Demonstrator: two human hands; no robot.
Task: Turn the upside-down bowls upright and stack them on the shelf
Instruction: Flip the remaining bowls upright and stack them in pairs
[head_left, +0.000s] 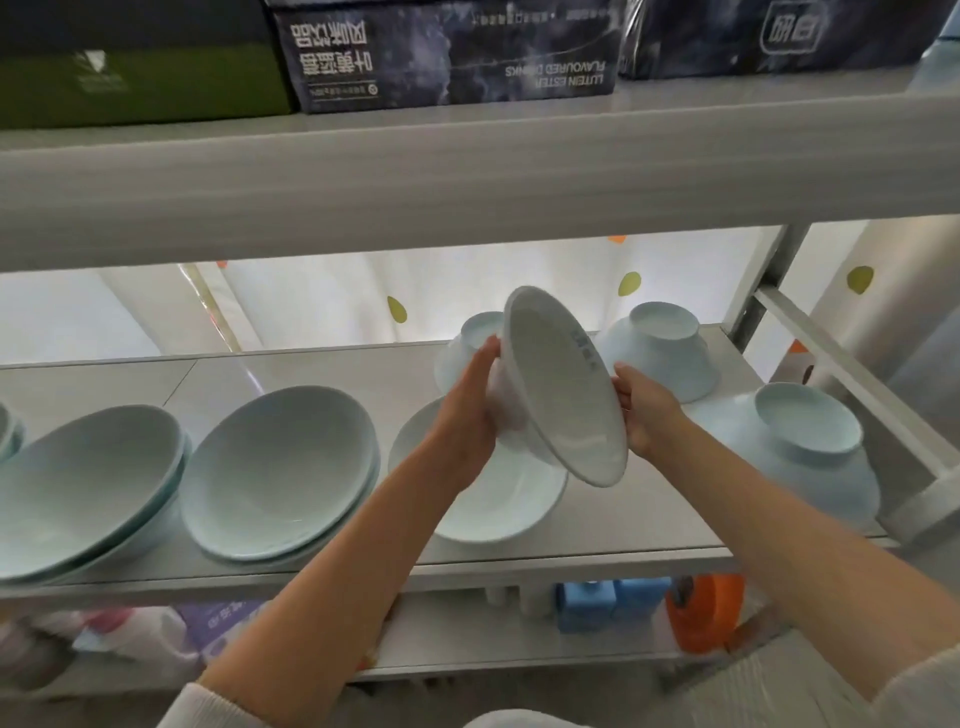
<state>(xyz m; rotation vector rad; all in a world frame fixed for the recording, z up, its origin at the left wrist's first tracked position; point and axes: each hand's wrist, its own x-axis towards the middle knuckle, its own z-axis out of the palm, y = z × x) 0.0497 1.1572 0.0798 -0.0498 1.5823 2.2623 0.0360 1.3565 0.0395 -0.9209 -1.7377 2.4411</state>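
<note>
Both hands, left and right, clamp a tilted bowl above the shelf. The bowl hides the fingertips. Its printed mark is illegible.

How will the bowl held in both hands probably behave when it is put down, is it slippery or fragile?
The held bowl looks glazed and glossy, so probably slippery; the left hand and right hand grip opposite sides. It seems rigid ceramic, likely to chip against the upright bowl below.
</note>
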